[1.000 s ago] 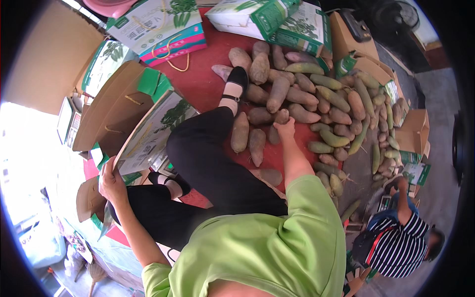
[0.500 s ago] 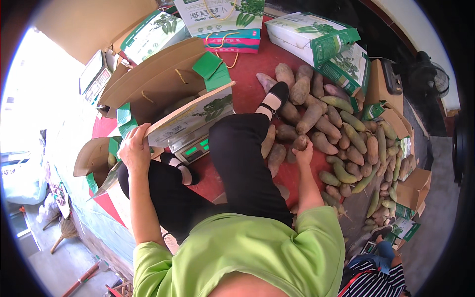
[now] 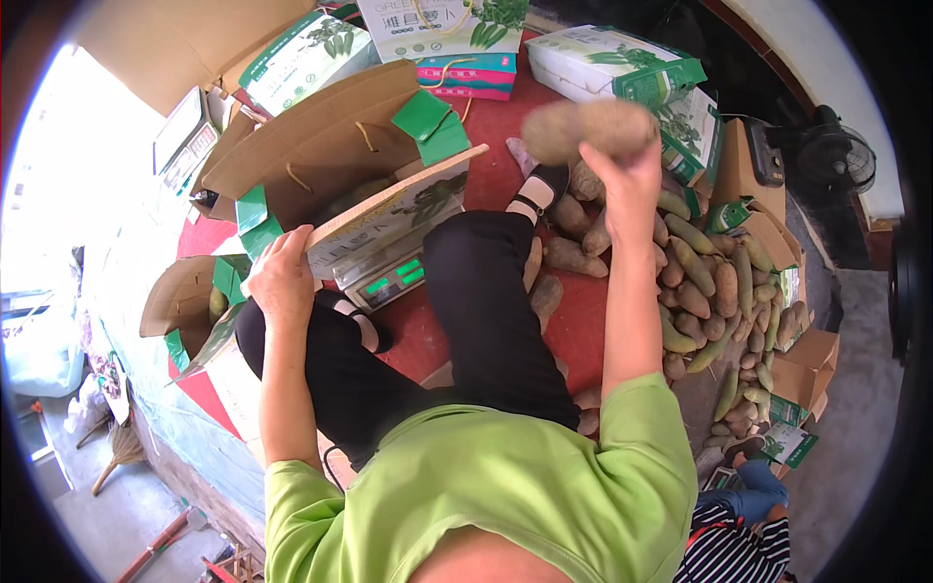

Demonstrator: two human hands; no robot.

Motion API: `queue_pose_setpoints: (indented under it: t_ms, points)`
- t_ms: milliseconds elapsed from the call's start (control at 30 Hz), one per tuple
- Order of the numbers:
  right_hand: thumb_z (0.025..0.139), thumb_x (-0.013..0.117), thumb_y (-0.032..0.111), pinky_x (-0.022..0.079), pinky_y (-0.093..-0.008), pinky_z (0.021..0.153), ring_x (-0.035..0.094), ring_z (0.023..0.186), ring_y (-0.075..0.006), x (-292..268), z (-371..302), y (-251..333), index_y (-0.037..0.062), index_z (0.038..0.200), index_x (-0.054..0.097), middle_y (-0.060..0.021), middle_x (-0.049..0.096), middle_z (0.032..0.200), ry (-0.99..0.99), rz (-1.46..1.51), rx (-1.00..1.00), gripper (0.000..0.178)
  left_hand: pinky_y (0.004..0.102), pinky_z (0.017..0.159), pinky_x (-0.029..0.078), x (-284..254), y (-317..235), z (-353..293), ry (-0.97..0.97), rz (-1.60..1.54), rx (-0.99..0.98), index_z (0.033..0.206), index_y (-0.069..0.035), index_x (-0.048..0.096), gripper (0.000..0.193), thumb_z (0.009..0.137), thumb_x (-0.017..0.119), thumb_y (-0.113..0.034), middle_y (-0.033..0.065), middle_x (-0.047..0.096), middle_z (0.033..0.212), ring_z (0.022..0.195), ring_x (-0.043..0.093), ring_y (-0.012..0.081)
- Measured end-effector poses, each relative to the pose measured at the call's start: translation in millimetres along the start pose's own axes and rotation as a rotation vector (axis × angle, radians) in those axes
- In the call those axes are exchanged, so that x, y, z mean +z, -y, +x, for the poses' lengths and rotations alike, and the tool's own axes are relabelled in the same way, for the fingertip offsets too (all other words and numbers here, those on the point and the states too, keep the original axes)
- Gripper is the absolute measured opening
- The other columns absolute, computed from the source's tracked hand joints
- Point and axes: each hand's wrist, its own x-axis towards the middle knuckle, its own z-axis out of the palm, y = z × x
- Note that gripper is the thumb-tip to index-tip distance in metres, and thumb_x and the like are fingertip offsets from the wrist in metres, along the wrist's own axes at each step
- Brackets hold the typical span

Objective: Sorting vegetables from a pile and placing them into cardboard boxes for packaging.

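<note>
In my right hand (image 3: pixel 627 185) is a large, soil-covered radish (image 3: pixel 559 133), held up above the pile and blurred by motion. My left hand (image 3: pixel 282 272) grips the near wall of an open carton (image 3: pixel 389 216), fingers over its top edge. That carton stands on a digital scale (image 3: pixel 374 289) with lit green displays. Its flaps are spread, and its inside lies mostly in shadow. Brown and green radishes (image 3: pixel 695 296) lie heaped on the red cloth (image 3: pixel 423 340) to the right of my legs.
Printed cartons (image 3: pixel 603 63) stand along the far side. A second open carton (image 3: pixel 175 301) is at the left, near another scale (image 3: pixel 187 141). At the right are a black fan (image 3: pixel 836 155) and brown boxes (image 3: pixel 807 369). A person in stripes (image 3: pixel 734 544) sits at lower right.
My right hand has lifted a radish from the heap and swung it up and away from me. The left hand stays on the carton's edge.
</note>
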Motion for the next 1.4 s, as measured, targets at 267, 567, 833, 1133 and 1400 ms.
queue_pose_setpoints:
  t_ms: [267, 567, 833, 1133, 1400]
  points:
    - [0.065, 0.079, 0.014, 0.046, -0.033, 0.086, 0.054, 0.107, -0.0208, 152.1, 17.6, 19.4, 0.0116, 0.121, 0.049, -0.0094, 0.057, 0.113, 0.483, -0.22, -0.215, 0.064, 0.035, 0.073, 0.049, -2.7, 1.6, -0.6, 0.002, -0.016, 0.007, 0.096, -0.017, 0.066, 0.023, 0.078, 0.056, -0.005, 0.0013, 0.067, 0.091, 0.087, 0.063, 0.023]
    - [0.069, 0.07, 0.013, 0.05, -0.0406, 0.079, 0.057, 0.103, -0.0266, 207.8, -10.6, -38.4, 0.014, 0.106, 0.056, -0.0077, 0.06, 0.106, 0.905, -0.967, -0.408, 0.04, 0.0352, 0.072, 0.05, -5.0, 3.8, -1.0, 0.003, 0.001, 0.045, 0.095, -0.016, 0.066, 0.022, 0.079, 0.056, -0.006, 0.0011, 0.067, 0.092, 0.087, 0.063, 0.0231]
    - [0.077, 0.064, 0.011, 0.05, -0.0356, 0.077, 0.064, 0.089, -0.023, 161.5, -0.2, -26.6, 0.0084, 0.105, 0.06, -0.0095, 0.065, 0.097, 0.71, -0.584, -0.096, 0.028, 0.0349, 0.071, 0.05, -3.0, 3.9, -0.7, 0.034, 0.018, 0.042, 0.098, -0.018, 0.065, 0.024, 0.079, 0.055, -0.006, 0.0017, 0.067, 0.091, 0.086, 0.064, 0.0235]
    - [0.078, 0.062, 0.002, 0.048, -0.0251, 0.073, 0.061, 0.088, -0.0167, 22.7, -58.0, -65.5, 0.0038, 0.098, 0.062, -0.0077, 0.064, 0.098, 0.026, -0.409, -0.007, 0.02, 0.0357, 0.068, 0.05, 3.2, 5.3, 1.8, 0.05, 0.05, 0.031, 0.105, -0.021, 0.063, 0.03, 0.08, 0.054, -0.006, 0.0034, 0.066, 0.094, 0.085, 0.063, 0.0253]
    - [0.076, 0.061, 0.011, 0.049, -0.0409, 0.075, 0.062, 0.086, -0.033, -93.7, -223.1, -138.8, 0.0058, 0.094, 0.064, -0.0152, 0.064, 0.09, 0.222, -0.822, 0.49, 0.019, 0.0365, 0.069, 0.05, 8.0, 10.8, -1.0, 0.064, 0.041, 0.021, 0.107, -0.023, 0.063, 0.025, 0.085, 0.054, -0.014, 0.0025, 0.067, 0.097, 0.086, 0.064, 0.0249]
